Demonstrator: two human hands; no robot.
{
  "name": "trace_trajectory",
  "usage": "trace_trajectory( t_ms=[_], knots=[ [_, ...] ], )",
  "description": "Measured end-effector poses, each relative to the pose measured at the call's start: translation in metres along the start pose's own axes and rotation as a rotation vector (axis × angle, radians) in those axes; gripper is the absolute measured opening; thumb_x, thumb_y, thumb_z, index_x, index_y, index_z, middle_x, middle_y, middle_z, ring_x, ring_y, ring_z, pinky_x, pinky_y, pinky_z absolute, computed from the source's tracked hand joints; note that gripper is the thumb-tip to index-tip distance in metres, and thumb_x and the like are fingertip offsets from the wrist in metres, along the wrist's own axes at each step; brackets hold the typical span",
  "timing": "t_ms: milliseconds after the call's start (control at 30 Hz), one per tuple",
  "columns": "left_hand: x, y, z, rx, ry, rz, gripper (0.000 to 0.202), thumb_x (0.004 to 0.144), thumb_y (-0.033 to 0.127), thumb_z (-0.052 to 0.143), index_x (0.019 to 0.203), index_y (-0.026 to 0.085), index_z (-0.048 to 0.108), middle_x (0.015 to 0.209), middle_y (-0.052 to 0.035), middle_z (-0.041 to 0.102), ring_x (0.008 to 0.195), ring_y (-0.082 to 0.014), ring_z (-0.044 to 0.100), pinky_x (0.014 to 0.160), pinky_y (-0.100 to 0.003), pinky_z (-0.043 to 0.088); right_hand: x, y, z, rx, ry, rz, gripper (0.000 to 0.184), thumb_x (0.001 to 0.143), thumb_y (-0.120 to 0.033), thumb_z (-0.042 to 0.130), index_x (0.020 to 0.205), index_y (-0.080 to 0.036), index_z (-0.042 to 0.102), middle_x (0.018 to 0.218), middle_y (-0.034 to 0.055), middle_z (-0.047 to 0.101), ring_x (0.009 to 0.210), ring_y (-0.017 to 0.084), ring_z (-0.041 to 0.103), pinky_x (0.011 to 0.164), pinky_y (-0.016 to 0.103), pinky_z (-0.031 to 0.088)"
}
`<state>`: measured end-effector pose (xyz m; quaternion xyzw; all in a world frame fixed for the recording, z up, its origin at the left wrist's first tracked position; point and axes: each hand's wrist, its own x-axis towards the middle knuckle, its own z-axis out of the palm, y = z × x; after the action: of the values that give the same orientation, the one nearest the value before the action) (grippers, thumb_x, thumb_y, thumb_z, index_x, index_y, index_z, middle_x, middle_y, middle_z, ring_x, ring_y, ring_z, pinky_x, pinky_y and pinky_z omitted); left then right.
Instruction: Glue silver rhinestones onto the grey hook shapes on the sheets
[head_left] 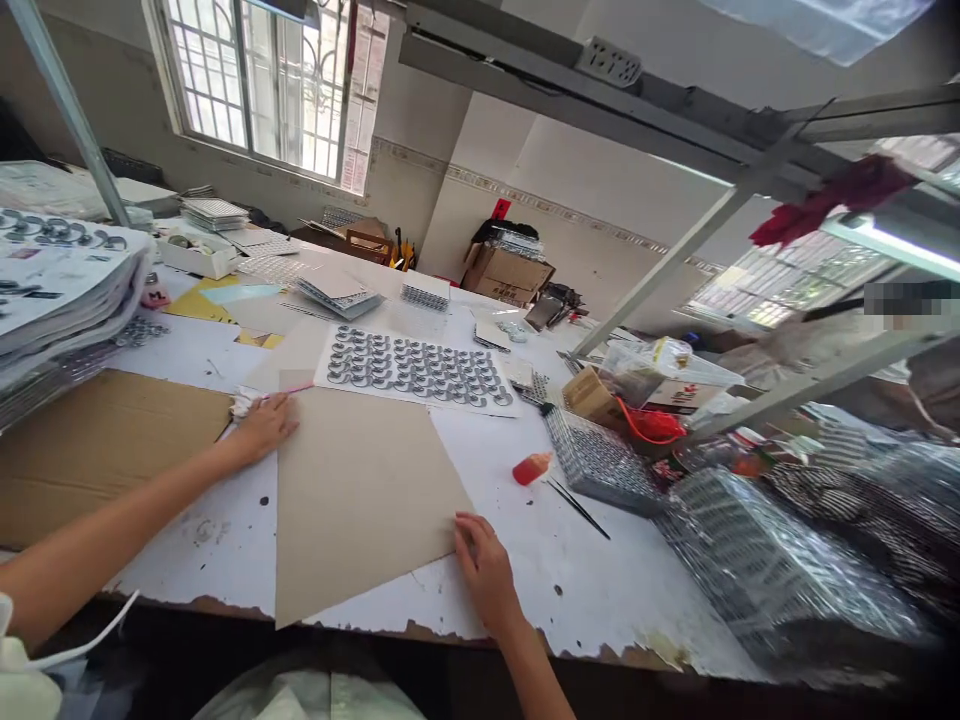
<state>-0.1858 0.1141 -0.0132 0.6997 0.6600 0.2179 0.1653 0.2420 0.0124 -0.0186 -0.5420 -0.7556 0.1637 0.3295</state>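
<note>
A beige sheet of cardboard (360,490) lies before me on the white-covered table, its lower left corner reaching past the front edge. My left hand (266,428) rests flat at the sheet's upper left edge. Beside that hand is a crumpled white tissue or cloth (246,402), and a thin pink strip (301,387) shows just past its fingers. At the sheet's right corner, my right hand (486,570) touches the edge with its fingertips, fingers slightly apart. Beyond the sheet lies a white card with rows of grey curled pieces (416,368).
A red-tipped bottle (531,468) and black tweezers (579,508) lie to the right, near plastic-wrapped stacks (780,560). Brown cardboard (112,440) and a pile of bagged sheets (67,290) are at left. A slanted metal post (652,270) rises at right.
</note>
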Motion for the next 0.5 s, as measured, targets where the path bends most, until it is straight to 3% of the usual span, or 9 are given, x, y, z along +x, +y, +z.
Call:
trace_trajectory(
  t_ms=[67, 133, 200, 267, 400, 500],
  knots=[
    [0.011, -0.010, -0.012, 0.033, 0.062, -0.060, 0.046, 0.090, 0.029, 0.040, 0.129, 0.006, 0.047, 0.147, -0.0244, 0.030, 0.141, -0.0360, 0.021, 0.114, -0.061, 0.010, -0.003, 0.009, 0.004, -0.007, 0.039, 0.005, 0.023, 0.091, -0.030, 0.045, 0.102, -0.019, 0.061, 0.109, 0.0118, 0.063, 0.101, 0.023, 0.062, 0.086, 0.041, 0.055],
    [0.021, -0.009, -0.018, 0.022, 0.075, -0.057, 0.038, 0.091, 0.027, 0.046, 0.125, 0.009, 0.051, 0.146, -0.0198, 0.034, 0.140, -0.0324, 0.023, 0.115, -0.056, 0.015, -0.004, 0.015, 0.009, -0.014, 0.086, 0.004, 0.022, 0.090, -0.031, 0.046, 0.101, -0.020, 0.061, 0.108, 0.0112, 0.064, 0.101, 0.023, 0.062, 0.088, 0.042, 0.054],
    [0.030, -0.001, -0.015, -0.030, 0.044, -0.032, 0.034, 0.090, 0.030, 0.056, 0.120, 0.014, 0.054, 0.139, -0.0124, 0.044, 0.132, -0.0285, 0.037, 0.111, -0.053, 0.029, -0.004, 0.017, 0.012, -0.021, 0.128, 0.001, 0.022, 0.090, -0.032, 0.047, 0.100, -0.020, 0.062, 0.107, 0.0107, 0.065, 0.100, 0.023, 0.062, 0.089, 0.044, 0.054],
    [0.040, 0.010, -0.008, -0.110, 0.039, -0.056, 0.034, 0.090, 0.033, 0.058, 0.118, 0.015, 0.056, 0.130, -0.0104, 0.051, 0.121, -0.0261, 0.048, 0.103, -0.051, 0.040, -0.003, 0.018, 0.014, -0.026, 0.155, -0.006, 0.022, 0.089, -0.032, 0.048, 0.099, -0.020, 0.062, 0.105, 0.0106, 0.066, 0.098, 0.023, 0.063, 0.088, 0.044, 0.054],
    [0.063, 0.028, 0.002, -0.363, 0.142, -0.254, 0.033, 0.091, 0.034, 0.057, 0.118, 0.015, 0.054, 0.121, -0.0101, 0.055, 0.107, -0.0226, 0.056, 0.092, -0.044, 0.050, -0.003, 0.020, 0.013, -0.038, 0.168, -0.019, 0.021, 0.089, -0.032, 0.048, 0.097, -0.020, 0.062, 0.103, 0.0107, 0.066, 0.096, 0.023, 0.064, 0.086, 0.043, 0.055],
    [0.086, 0.040, -0.001, -0.628, 0.246, -0.452, 0.034, 0.091, 0.035, 0.057, 0.118, 0.014, 0.054, 0.118, -0.0096, 0.056, 0.104, -0.0222, 0.058, 0.088, -0.042, 0.052, -0.004, 0.020, 0.012, -0.051, 0.170, -0.025, 0.018, 0.089, -0.029, 0.048, 0.097, -0.019, 0.061, 0.101, 0.0104, 0.066, 0.095, 0.022, 0.064, 0.084, 0.041, 0.055]
  ],
)
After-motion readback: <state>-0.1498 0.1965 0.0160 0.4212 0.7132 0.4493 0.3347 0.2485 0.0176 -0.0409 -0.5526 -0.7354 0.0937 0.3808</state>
